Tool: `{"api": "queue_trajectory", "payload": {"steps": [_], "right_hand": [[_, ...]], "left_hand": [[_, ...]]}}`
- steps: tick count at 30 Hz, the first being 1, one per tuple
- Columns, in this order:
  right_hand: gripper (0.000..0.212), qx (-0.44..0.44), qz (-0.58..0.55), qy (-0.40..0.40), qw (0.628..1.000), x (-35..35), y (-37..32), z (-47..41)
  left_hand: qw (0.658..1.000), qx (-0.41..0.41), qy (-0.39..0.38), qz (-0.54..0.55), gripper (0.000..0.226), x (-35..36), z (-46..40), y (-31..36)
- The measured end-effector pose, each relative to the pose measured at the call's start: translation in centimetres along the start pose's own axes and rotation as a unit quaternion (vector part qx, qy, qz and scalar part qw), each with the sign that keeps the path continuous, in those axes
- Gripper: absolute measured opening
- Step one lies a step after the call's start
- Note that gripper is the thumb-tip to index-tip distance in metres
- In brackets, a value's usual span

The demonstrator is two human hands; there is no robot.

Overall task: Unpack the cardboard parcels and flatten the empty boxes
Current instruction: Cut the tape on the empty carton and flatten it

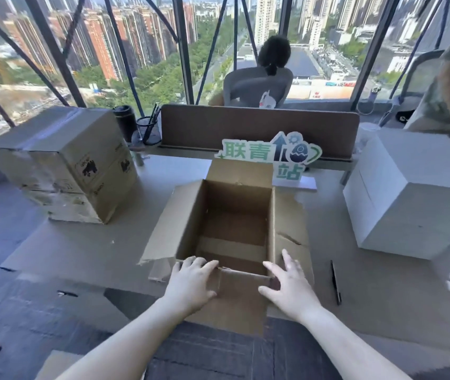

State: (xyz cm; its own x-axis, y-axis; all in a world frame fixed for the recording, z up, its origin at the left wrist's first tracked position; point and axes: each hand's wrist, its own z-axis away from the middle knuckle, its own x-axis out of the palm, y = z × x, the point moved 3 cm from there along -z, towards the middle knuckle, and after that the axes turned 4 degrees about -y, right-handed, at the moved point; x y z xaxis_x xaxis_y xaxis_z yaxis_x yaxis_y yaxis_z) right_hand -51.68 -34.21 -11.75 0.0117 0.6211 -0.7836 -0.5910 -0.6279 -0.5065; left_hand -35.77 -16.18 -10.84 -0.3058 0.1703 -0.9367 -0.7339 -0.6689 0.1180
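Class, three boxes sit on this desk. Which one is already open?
The brown cardboard box in the middle, by both hands: flaps spread, inside empty. The taped brown box at left and white box at right are closed.

open brown box (234, 215) | empty, flaps out, mid-desk; taped box (62, 163) | left
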Motion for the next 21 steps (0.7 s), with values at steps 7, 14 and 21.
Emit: {"api": "queue_trajectory", "payload": {"steps": [7, 14, 21], "right_hand": [[0.05, 0.005, 0.012, 0.061, 0.998, 2.0, 0.0, 0.3], [0.08, 0.112, -0.123, 0.173, 0.971, -1.8, 0.5, -1.7], [0.119, 0.236, -0.156, 0.048, 0.958, -0.8, 1.5, -5.2]], "left_hand": [[0.985, 0.007, 0.168, 0.03, 0.03, 1.6, -0.6, -0.1], [0.967, -0.069, 0.168, 0.181, 0.058, 0.4, 2.2, -1.7], [0.795, -0.286, 0.012, 0.535, 0.115, 0.7, 0.6, -1.8]]}}
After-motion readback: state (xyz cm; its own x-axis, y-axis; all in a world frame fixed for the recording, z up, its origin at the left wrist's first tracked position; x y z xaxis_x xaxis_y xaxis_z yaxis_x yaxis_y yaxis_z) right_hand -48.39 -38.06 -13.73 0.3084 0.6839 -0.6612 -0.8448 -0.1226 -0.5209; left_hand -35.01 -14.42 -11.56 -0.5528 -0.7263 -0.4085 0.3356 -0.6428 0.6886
